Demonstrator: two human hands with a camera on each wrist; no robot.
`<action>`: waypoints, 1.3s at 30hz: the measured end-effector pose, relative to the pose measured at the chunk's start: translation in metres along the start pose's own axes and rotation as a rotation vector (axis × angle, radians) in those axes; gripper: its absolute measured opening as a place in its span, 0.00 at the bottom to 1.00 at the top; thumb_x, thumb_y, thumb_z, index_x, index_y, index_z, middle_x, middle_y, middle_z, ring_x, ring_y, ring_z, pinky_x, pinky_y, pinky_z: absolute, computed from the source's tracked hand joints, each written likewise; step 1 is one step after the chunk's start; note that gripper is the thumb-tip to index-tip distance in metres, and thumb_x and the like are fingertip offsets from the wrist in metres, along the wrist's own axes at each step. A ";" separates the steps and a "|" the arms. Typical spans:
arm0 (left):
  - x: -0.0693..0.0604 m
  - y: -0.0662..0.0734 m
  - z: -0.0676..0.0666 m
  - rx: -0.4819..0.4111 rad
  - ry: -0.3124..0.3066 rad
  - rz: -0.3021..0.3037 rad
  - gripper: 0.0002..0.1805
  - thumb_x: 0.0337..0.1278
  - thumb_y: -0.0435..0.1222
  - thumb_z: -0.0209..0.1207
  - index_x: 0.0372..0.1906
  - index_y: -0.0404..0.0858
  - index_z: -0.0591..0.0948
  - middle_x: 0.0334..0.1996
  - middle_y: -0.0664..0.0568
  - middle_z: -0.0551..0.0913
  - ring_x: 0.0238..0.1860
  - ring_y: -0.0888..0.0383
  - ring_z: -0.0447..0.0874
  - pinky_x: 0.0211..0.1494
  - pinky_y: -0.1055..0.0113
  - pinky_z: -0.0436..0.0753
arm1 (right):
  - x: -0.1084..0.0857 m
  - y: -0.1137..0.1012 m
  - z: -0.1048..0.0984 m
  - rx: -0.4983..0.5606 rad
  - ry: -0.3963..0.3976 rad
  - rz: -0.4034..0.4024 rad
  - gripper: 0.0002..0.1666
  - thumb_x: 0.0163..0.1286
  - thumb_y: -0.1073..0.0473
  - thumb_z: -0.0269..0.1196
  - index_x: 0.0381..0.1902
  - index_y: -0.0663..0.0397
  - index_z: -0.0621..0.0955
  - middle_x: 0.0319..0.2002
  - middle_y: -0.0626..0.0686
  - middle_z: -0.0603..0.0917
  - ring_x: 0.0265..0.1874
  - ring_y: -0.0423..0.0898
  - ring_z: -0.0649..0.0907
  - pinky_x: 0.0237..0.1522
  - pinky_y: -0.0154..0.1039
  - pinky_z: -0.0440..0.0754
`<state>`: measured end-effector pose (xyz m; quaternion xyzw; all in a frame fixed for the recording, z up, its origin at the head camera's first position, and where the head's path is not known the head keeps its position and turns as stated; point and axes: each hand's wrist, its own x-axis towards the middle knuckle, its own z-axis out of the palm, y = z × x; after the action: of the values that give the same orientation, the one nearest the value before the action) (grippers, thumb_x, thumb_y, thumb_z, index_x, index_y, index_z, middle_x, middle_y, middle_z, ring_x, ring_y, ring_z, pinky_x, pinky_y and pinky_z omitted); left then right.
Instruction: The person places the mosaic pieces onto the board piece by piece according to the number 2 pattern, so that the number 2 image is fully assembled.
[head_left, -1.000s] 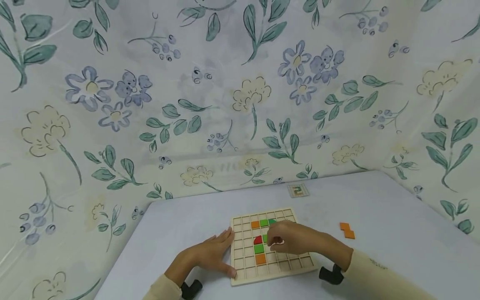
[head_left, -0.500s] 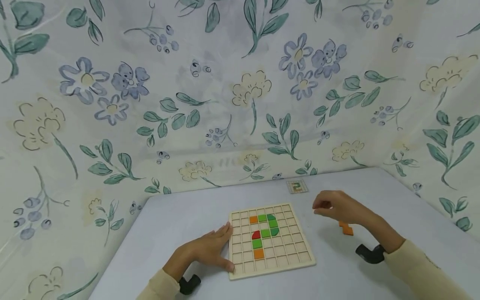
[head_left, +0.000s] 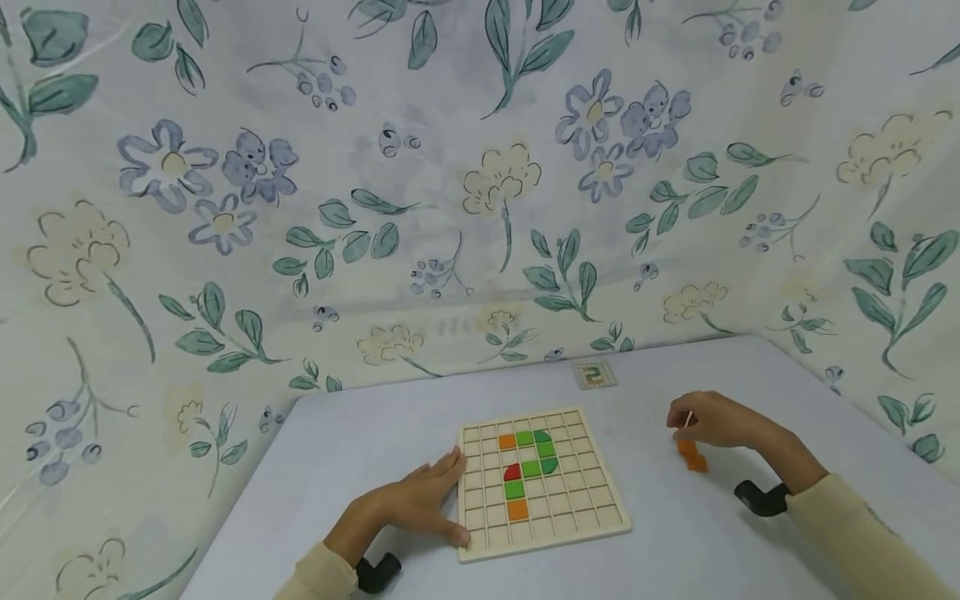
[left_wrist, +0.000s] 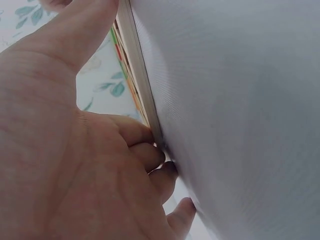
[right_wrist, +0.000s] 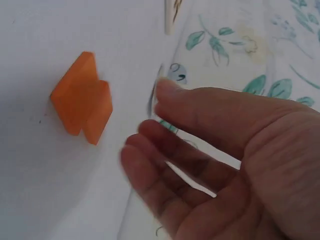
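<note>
A wooden grid board [head_left: 487, 537] lies on the table, with orange, green and red tiles set in some of its squares. My left hand [head_left: 412, 504] rests against the board's left edge, fingers extended and thumb near the front corner. The left wrist view shows the fingers [left_wrist: 145, 155] touching the board's side [left_wrist: 142, 80]. Right of the board, my right hand [head_left: 716, 421] hovers over two orange tiles [head_left: 696, 462]. In the right wrist view these orange tiles [right_wrist: 80, 95] lie overlapping, apart from the loosely bent fingers [right_wrist: 150, 180], which hold nothing.
A small pattern card [head_left: 594, 374] lies behind the board on the white-covered table [head_left: 390, 417]. A floral cloth [head_left: 450, 208] hangs behind the table. Black wrist mounts [head_left: 761, 500] sit below both wrists.
My right hand has left the board and moved right to the orange tiles. Its departure uncovered more green tiles on the board. My left hand has stayed at the board's edge.
</note>
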<state>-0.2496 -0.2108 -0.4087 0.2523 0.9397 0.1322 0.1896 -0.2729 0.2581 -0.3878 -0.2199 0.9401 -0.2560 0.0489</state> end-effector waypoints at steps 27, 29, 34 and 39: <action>-0.002 0.000 0.003 -0.008 -0.012 -0.019 0.67 0.43 0.64 0.70 0.80 0.33 0.49 0.81 0.40 0.44 0.82 0.45 0.43 0.82 0.45 0.49 | -0.001 0.009 0.015 -0.075 -0.018 -0.028 0.07 0.62 0.65 0.69 0.39 0.59 0.85 0.36 0.49 0.82 0.36 0.43 0.80 0.38 0.37 0.82; -0.002 0.000 0.003 -0.014 -0.013 -0.013 0.67 0.43 0.64 0.70 0.80 0.33 0.49 0.81 0.40 0.44 0.82 0.45 0.43 0.82 0.44 0.49 | -0.001 0.008 0.015 -0.072 -0.020 -0.020 0.08 0.61 0.66 0.69 0.39 0.60 0.85 0.36 0.49 0.82 0.36 0.43 0.81 0.38 0.38 0.83; -0.003 0.000 0.002 -0.009 -0.012 -0.009 0.67 0.44 0.65 0.69 0.80 0.33 0.49 0.81 0.40 0.43 0.82 0.45 0.43 0.82 0.44 0.49 | -0.001 0.008 0.015 -0.063 -0.023 0.002 0.09 0.60 0.68 0.70 0.39 0.59 0.85 0.37 0.49 0.82 0.37 0.44 0.81 0.38 0.39 0.84; -0.004 0.000 0.002 -0.014 -0.011 -0.010 0.67 0.44 0.64 0.70 0.79 0.33 0.49 0.81 0.40 0.43 0.82 0.45 0.43 0.82 0.44 0.48 | 0.000 0.012 0.015 -0.056 -0.035 0.001 0.10 0.60 0.69 0.70 0.40 0.56 0.86 0.37 0.48 0.82 0.38 0.44 0.82 0.39 0.38 0.84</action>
<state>-0.2457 -0.2121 -0.4091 0.2470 0.9389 0.1366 0.1971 -0.2747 0.2606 -0.4070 -0.2252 0.9460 -0.2254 0.0592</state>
